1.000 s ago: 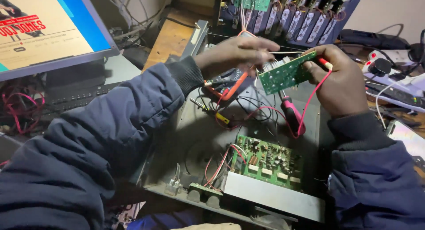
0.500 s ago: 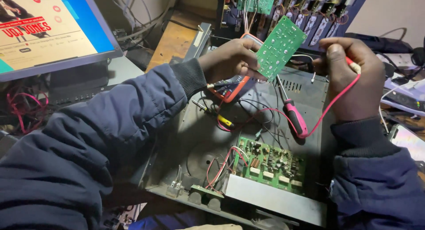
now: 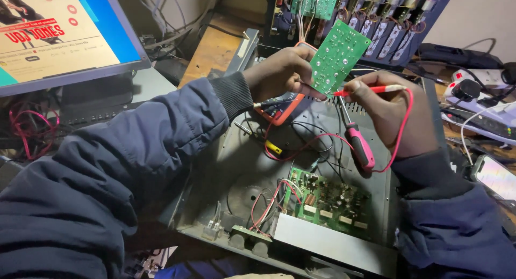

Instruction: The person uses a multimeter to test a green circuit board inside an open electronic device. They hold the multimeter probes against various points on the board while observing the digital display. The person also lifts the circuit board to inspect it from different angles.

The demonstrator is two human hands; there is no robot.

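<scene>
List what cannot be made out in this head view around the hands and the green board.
- Orange meter: mostly hidden behind the left hand.
- Green circuit board: component side faces away.
- Red probe tip: too small to tell which solder point it touches.
- Right hand palm: turned away.
- Grey metal chassis: front cut off by the frame's lower edge.

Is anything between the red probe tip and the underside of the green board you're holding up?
Nothing visible. The right hand holds the red probe with its tip right at the lower edge of the green board, which the left hand holds tilted above the open chassis. Whether the tip touches is unclear.
</scene>
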